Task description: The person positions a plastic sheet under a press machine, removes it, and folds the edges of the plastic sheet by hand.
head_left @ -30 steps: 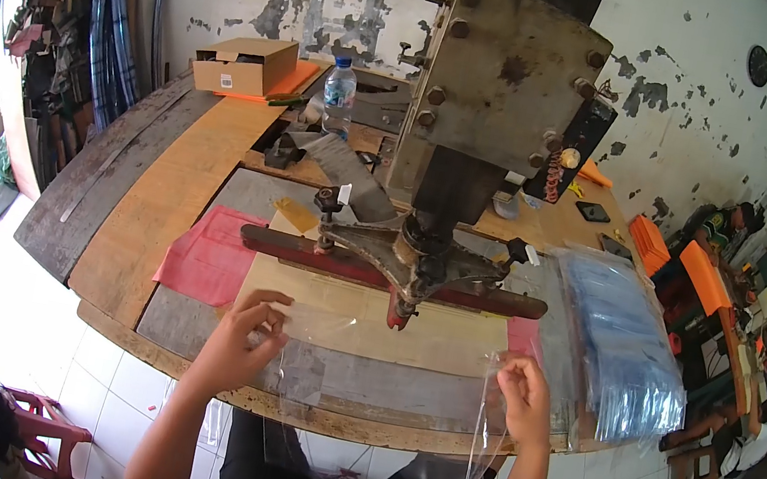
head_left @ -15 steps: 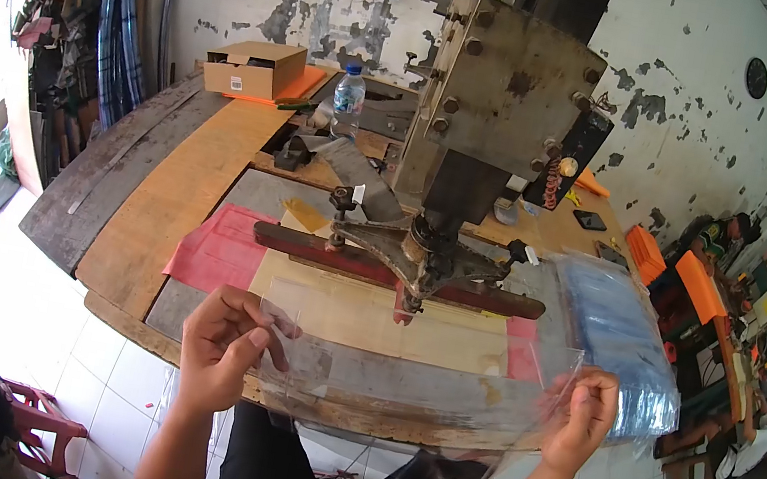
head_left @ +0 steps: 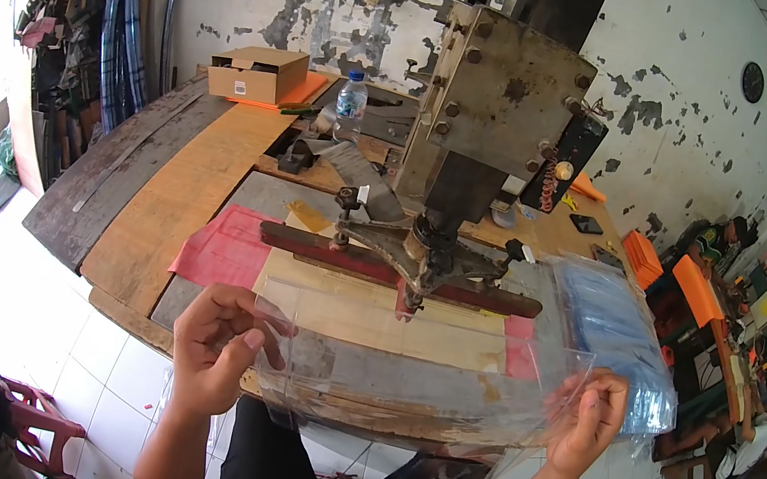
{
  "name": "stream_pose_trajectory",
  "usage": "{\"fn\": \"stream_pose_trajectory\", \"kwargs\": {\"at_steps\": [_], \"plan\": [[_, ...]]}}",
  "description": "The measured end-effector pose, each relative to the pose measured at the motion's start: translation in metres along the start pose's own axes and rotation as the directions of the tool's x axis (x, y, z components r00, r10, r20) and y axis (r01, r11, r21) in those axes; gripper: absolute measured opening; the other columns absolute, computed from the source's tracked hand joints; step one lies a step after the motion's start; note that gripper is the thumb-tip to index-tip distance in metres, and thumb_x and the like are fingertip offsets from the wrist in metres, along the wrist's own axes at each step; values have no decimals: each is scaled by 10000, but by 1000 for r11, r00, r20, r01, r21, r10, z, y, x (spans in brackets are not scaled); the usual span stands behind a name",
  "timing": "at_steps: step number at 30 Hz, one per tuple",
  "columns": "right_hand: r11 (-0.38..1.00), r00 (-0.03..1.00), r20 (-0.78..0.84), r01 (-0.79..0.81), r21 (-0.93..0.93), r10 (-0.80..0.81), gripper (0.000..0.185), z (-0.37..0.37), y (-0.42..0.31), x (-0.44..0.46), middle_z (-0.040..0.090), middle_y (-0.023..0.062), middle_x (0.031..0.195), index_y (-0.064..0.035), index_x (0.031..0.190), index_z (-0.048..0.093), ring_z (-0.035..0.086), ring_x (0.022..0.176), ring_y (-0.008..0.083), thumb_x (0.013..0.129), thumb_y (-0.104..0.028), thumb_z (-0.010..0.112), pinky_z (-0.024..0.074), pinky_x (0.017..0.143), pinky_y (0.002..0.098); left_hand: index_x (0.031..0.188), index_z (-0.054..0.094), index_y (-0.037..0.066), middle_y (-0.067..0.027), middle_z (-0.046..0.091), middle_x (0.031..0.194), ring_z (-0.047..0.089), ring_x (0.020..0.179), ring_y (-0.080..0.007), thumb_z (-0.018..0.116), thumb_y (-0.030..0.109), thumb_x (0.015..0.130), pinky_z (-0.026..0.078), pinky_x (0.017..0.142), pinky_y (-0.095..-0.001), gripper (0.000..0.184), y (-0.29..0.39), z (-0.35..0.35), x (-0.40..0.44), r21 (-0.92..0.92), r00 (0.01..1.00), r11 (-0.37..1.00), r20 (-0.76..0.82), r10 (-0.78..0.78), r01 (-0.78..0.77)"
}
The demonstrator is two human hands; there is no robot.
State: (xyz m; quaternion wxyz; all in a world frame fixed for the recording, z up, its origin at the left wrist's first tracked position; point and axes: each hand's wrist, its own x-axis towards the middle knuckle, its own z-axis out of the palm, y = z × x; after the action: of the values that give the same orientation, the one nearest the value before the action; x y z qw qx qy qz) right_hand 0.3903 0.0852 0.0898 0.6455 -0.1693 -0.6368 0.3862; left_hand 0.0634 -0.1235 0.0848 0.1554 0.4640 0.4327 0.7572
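Observation:
A clear plastic sheet (head_left: 400,384) is stretched between my two hands above the table's front edge. My left hand (head_left: 224,345) pinches its left end, fingers bent. At the other end, my right hand (head_left: 587,416) holds the plastic between thumb and fingers. Beyond the sheet, the red bar (head_left: 340,255) of a metal press (head_left: 510,88) hangs over a yellowish board (head_left: 369,323). Pink material (head_left: 225,249) shows at both sides of that board.
Stacked bluish plastic sheets (head_left: 609,318) lie right of the press. A water bottle (head_left: 349,110) and a cardboard box (head_left: 258,77) stand at the back. At far right a person (head_left: 713,239) is near orange material (head_left: 700,288). A red stool (head_left: 38,425) is at lower left.
Both hands have moved apart, my left hand leftward and my right hand rightward, and the clear plastic between them is spread wider. The view has shifted slightly.

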Motion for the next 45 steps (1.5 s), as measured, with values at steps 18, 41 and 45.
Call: {"fn": "stream_pose_trajectory", "kwargs": {"at_steps": [18,41,45], "plan": [[609,835,444,544,-578,-325,279,61,-39,-23,671,107,1309,-102,1152,708,575,1273,324,920,-248,760,418,1057,448,1132,491,-14,-250,736,1049,767,910,-268,630,-82,972,635,748,-321,223,-8,43,-23,-80,996,993,46,-83,86],[969,885,464,135,-208,-23,313,86,-9,-29,739,90,951,-35,1073,763,742,819,200,784,77,805,592,618,280,1169,500,-12,-183,762,1006,757,838,-176,630,-40,989,606,715,-288,224,-28,50,-31,-35,974,978,109,-199,204],[934,810,585,244,-260,-49,242,84,-9,-23,738,115,953,-20,1059,748,742,827,194,832,38,807,587,641,305,1193,498,-9,-166,765,980,743,802,-158,633,-36,990,589,703,-276,245,-37,49,-36,51,963,971,127,-238,234]]}}
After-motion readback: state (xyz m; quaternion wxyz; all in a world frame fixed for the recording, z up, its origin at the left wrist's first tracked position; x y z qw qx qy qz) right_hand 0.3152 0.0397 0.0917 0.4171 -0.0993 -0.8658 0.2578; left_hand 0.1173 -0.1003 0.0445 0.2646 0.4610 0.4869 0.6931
